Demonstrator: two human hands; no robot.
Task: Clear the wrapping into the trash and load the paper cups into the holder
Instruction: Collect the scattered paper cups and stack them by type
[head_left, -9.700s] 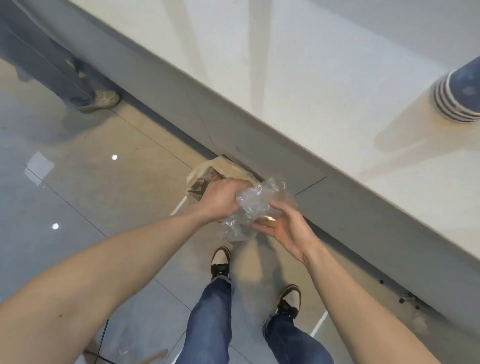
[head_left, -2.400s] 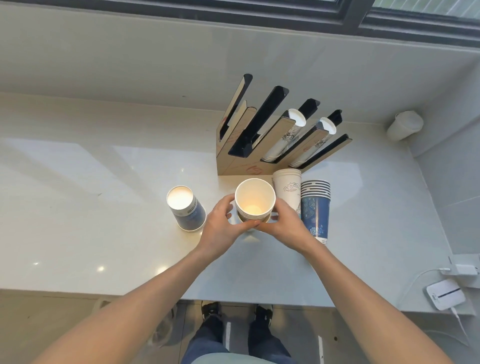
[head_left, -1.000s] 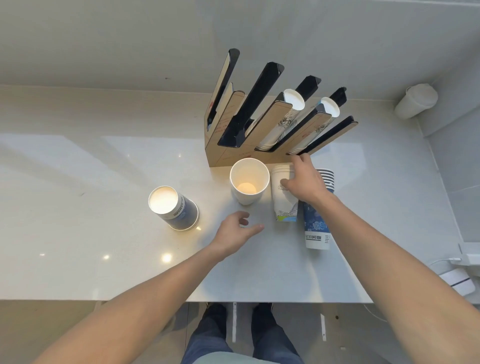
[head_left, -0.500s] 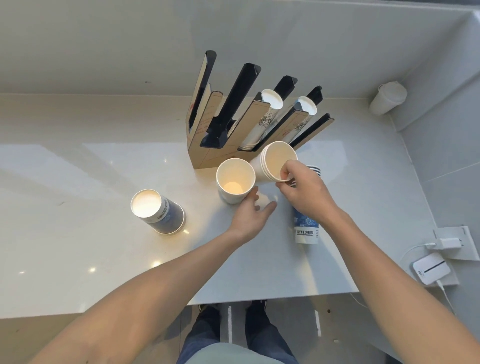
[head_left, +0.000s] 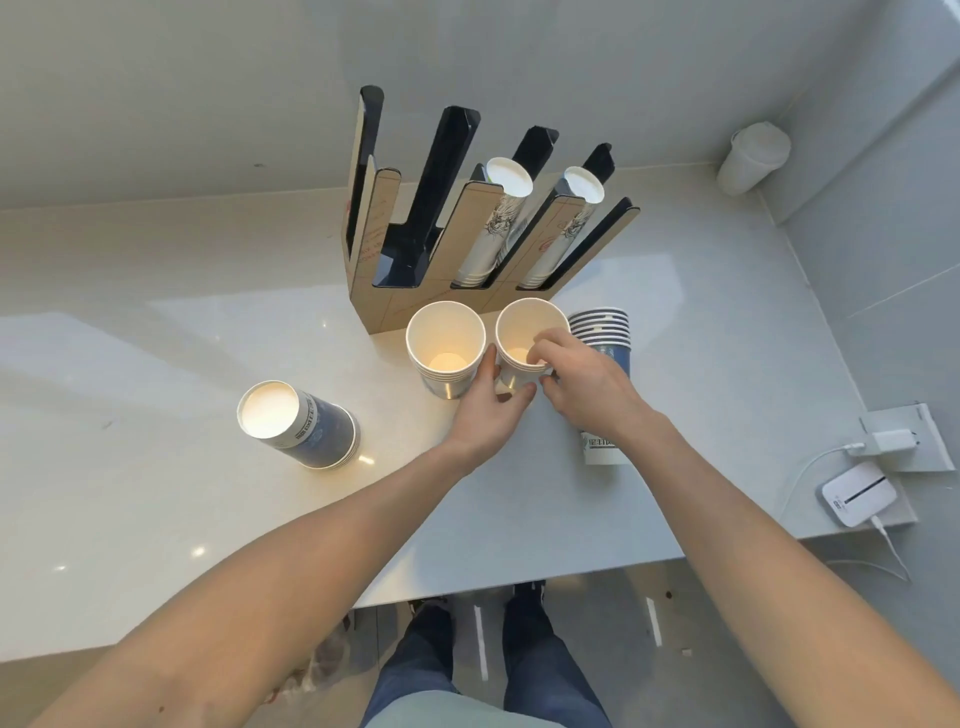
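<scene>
A cardboard cup holder (head_left: 379, 249) with slanted black slots stands at the back of the white counter; two slots on the right hold white cup stacks (head_left: 498, 218). In front of it, two white cup stacks stand mouth up. Both hands grip the right stack (head_left: 524, 325): my left hand (head_left: 488, 410) wraps its lower side, my right hand (head_left: 582, 379) pinches the rim with fingers inside. The left white stack (head_left: 441, 338) stands free beside it. A blue upside-down stack (head_left: 602, 332) stands partly hidden behind my right hand. Another blue stack (head_left: 301, 426) stands mouth up to the left.
A white lidded cup (head_left: 753, 156) sits in the back right corner by the wall. A small white device (head_left: 860, 493) with a cable and a charger plug (head_left: 893, 441) lie at the counter's right edge. My legs and shoes show below the counter's front edge (head_left: 467, 587).
My right hand turned the white stack from tilted to mouth up beside the other white stack. My left hand moved right and closed on that stack's side.
</scene>
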